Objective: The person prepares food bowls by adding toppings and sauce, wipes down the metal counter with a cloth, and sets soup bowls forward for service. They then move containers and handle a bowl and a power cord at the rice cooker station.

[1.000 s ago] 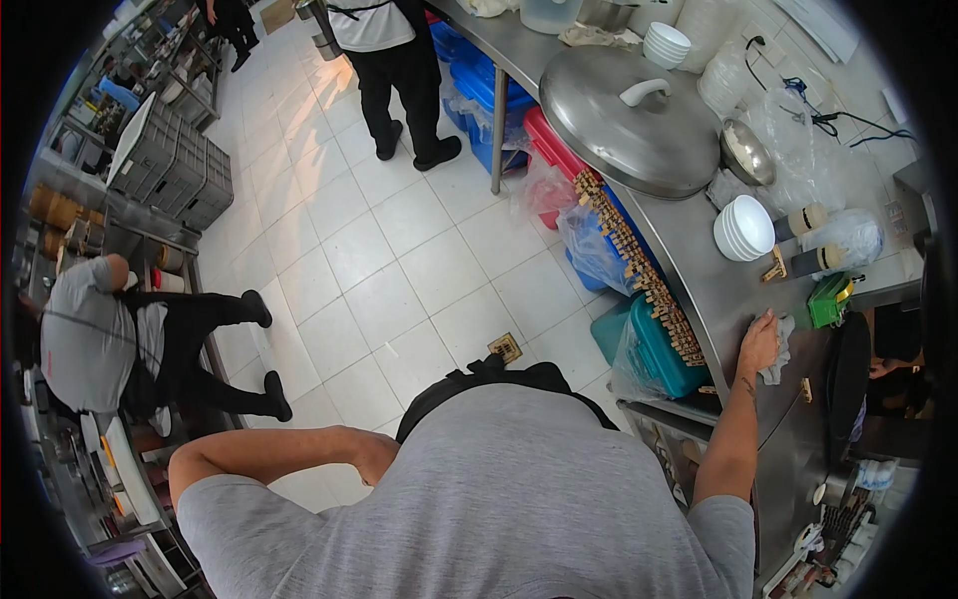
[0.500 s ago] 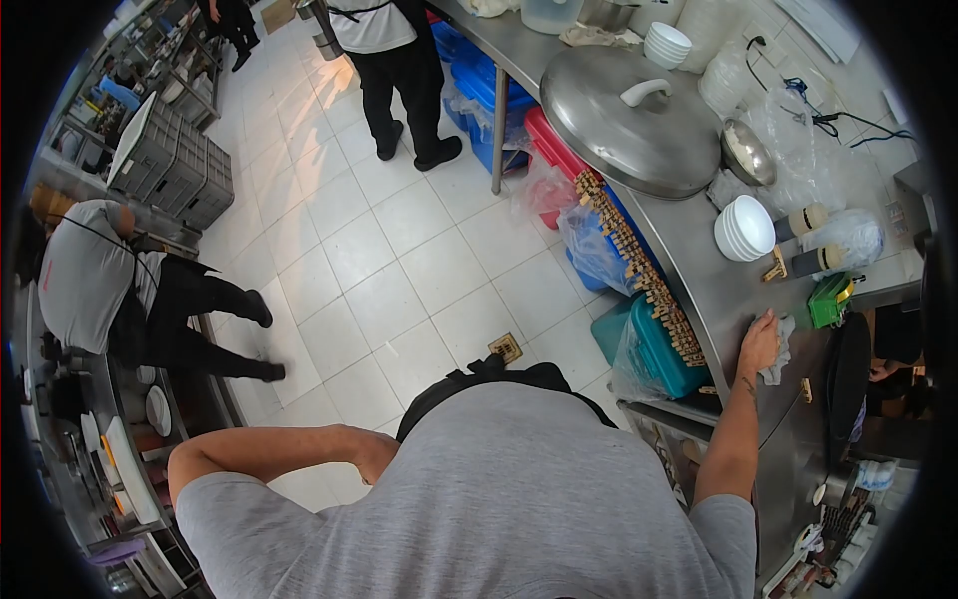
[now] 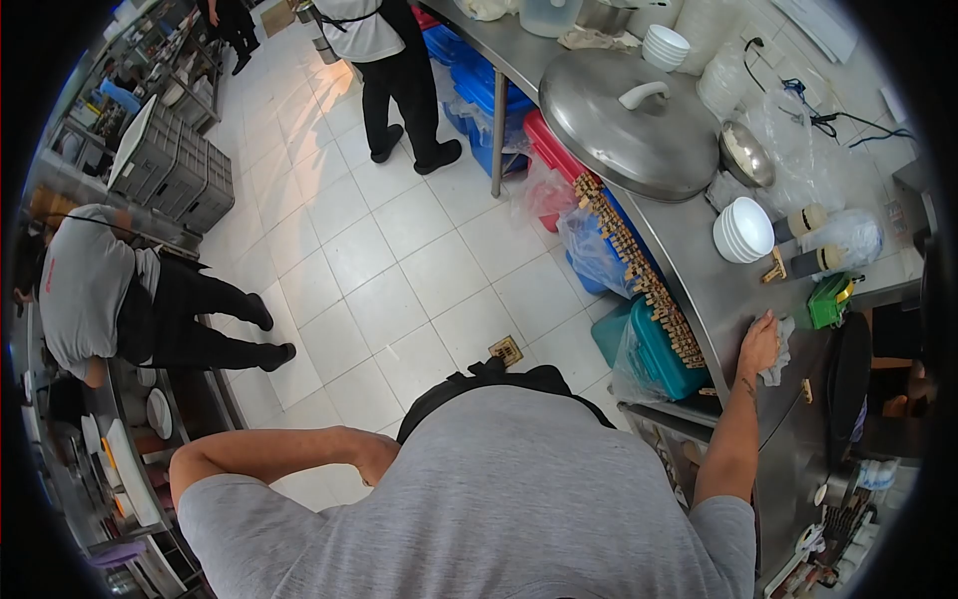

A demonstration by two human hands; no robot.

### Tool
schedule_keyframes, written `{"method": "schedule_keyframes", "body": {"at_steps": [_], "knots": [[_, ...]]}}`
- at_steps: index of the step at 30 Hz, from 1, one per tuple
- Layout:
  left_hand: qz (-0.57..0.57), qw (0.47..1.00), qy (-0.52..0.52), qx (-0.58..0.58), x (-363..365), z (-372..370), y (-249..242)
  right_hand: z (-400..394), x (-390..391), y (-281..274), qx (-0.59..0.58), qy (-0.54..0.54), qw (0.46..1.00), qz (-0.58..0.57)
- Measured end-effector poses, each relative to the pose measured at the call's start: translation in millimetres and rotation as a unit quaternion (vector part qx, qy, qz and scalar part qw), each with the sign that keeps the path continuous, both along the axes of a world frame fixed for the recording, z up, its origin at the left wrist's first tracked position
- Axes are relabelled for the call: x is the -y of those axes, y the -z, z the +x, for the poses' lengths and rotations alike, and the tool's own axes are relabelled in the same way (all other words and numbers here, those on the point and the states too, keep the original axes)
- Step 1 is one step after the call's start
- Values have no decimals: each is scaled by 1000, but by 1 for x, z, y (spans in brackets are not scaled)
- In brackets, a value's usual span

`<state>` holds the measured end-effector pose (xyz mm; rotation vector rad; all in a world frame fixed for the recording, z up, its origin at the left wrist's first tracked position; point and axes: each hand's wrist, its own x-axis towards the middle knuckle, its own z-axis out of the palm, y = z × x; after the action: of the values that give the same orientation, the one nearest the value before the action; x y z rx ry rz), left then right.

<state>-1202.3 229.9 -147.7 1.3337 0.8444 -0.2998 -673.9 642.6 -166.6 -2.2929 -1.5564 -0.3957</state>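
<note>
My right hand (image 3: 760, 345) rests on the steel counter (image 3: 699, 262) with its fingers closed on a crumpled grey cloth (image 3: 782, 351). Close by stand a green box (image 3: 828, 301) with a yellow part, a stack of white bowls (image 3: 744, 230) and two dark bottles with pale caps (image 3: 806, 220). A wooden clothespin (image 3: 806, 390) lies just below the cloth, and another (image 3: 774, 265) is beside the bowls. My left hand (image 3: 375, 459) is bent in against my waist; its fingers are hidden.
A large metal lid (image 3: 631, 125) covers much of the counter's far part. Many clothespins (image 3: 644, 275) line the counter's edge, above a teal bin (image 3: 667, 349). One person (image 3: 90, 290) bends at shelving on the left; another (image 3: 399, 90) stands ahead. Grey crates (image 3: 175, 155) are stacked at left.
The person on the left has shifted, with an arm now reaching down toward the shelving. The person ahead has leaned slightly left. My hands look unmoved.
</note>
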Motion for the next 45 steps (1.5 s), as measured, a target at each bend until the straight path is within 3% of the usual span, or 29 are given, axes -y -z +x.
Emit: {"method": "schedule_keyframes", "body": {"at_steps": [34,38,45], "knots": [[39,999,14,16,-4,1,-7,4,-2,4,4,10,1000,-11],[48,998,-23,25,1,-1,-2,3,-2,3,-4,9,1000,-10],[15,1000,-6,13,-7,-3,-6,2,-2,2,-3,13,1000,-19]]}}
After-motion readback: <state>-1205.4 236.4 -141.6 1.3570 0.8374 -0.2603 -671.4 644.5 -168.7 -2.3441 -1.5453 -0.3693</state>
